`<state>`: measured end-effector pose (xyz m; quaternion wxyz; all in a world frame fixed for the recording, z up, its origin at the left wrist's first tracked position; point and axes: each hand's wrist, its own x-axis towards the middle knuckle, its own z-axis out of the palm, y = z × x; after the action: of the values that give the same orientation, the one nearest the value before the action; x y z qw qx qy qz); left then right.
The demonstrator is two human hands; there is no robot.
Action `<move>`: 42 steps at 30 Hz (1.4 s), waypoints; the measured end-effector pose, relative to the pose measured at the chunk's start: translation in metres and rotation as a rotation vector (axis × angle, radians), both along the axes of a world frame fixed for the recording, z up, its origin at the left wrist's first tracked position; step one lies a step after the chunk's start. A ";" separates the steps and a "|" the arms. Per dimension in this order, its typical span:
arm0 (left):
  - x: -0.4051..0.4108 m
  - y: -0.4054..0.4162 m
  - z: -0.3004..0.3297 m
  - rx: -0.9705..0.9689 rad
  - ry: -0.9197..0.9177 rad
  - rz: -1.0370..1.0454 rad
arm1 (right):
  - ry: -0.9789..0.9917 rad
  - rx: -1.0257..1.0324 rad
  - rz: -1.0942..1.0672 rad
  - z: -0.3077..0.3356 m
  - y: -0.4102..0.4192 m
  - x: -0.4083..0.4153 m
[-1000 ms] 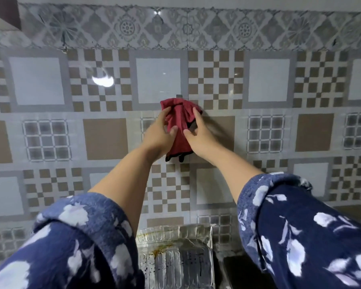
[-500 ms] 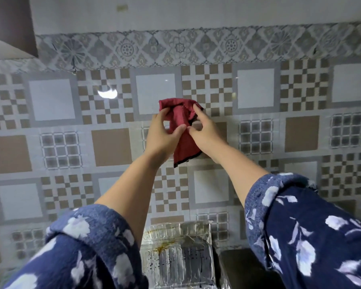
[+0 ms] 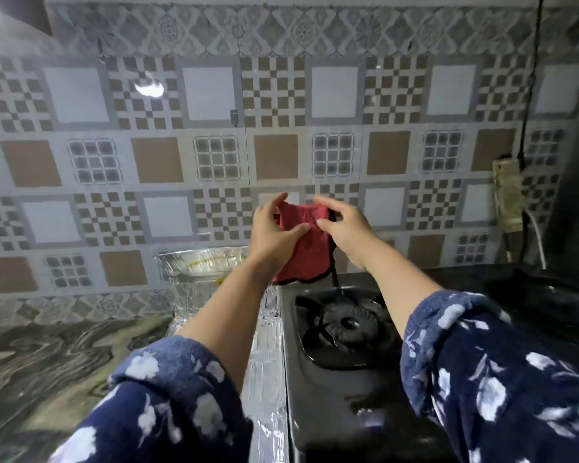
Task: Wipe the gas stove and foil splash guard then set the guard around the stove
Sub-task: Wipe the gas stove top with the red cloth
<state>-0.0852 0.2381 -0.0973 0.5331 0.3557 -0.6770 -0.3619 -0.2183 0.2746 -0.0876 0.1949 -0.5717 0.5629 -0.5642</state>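
A red cloth point(image 3: 304, 248) with a dark edge hangs between both hands, above the back of the stove. My left hand point(image 3: 272, 228) grips its left side and my right hand point(image 3: 345, 225) pinches its top right corner. Below sits the black gas stove point(image 3: 345, 372) with one round burner point(image 3: 346, 324) in view. The silver foil splash guard point(image 3: 268, 362) stands along the stove's left side, and its stained back panel point(image 3: 201, 262) leans by the wall. My forearms hide part of the guard and stove.
A patterned tile wall point(image 3: 214, 155) rises behind. A marbled countertop point(image 3: 47, 362) spreads to the left. A small wall hook point(image 3: 234, 115) sits high on the tiles. A dirty socket strip point(image 3: 508, 195) with a cable hangs at the right, next to a dark object point(image 3: 575, 162).
Both hands brought the red cloth down from high on the wall to just above the stove. The view tilted down, revealing the stove, burner and countertop.
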 end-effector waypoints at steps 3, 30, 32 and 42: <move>-0.006 0.047 -0.035 0.076 -0.029 0.011 | 0.017 0.112 -0.003 -0.030 0.044 -0.011; 0.064 0.153 -0.184 -0.094 -1.148 0.048 | 0.974 0.438 -0.125 -0.184 0.149 0.051; 0.066 0.152 -0.185 -0.104 -1.130 0.040 | 1.035 0.426 -0.102 -0.183 0.151 0.048; 0.063 0.157 -0.185 -0.160 -1.137 0.067 | 1.006 0.575 -0.189 -0.182 0.168 0.018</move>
<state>-0.0224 0.3949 -0.2828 0.1220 0.4741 -0.8708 -0.0442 -0.2001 0.4427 -0.2694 -0.0003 -0.6407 0.7652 -0.0634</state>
